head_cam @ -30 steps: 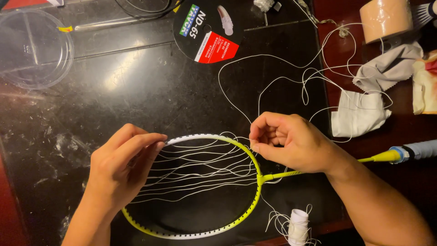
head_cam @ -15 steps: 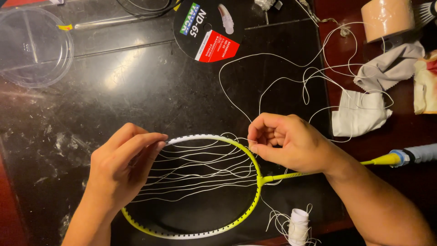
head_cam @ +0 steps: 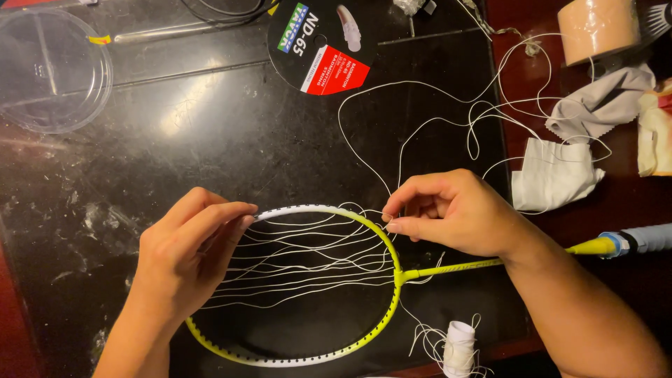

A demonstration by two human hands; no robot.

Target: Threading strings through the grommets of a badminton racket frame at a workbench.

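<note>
The yellow badminton racket frame (head_cam: pixel 318 294) lies flat on the dark glossy surface (head_cam: pixel 175 126) in the lower middle of the frame, its yellow shaft (head_cam: pixel 476 266) running off to the right toward a blue-grey grip (head_cam: pixel 647 238). Loose white racket string (head_cam: pixel 308 262) sags across the hoop in slack, uneven rows.

The left hand (head_cam: pixel 185 255) rests on the left side of the hoop, fingers (head_cam: pixel 231 213) nearly closed and curled over the rim, where they seem to press the string ends; whether they actually pinch a strand I cannot tell. The right hand (head_cam: pixel 455 213) sits at the hoop's right edge, fingers (head_cam: pixel 402 225) pinched shut on a strand of string just where it meets the rim.

Against the pictures of a second and half a second ago, almost nothing has moved: both hands hold the same places and the racket has not shifted. The right fingertips look a touch closer to the rim. I judge the stringing to be in a slow, fine phase, feeding or tightening one strand, with the rows far from taut.

Above the right hand, the free string loops toward the upper right, past a crumpled white cloth (head_cam: pixel 553 182) and a grey cloth (head_cam: pixel 602 101). A round black string package (head_cam: pixel 318 45) lies at the top centre, a clear plastic round container (head_cam: pixel 52 66) at upper left, a tan tape roll (head_cam: pixel 598 28) at upper right, and a small white spool (head_cam: pixel 458 346) sits at the bottom edge.
</note>
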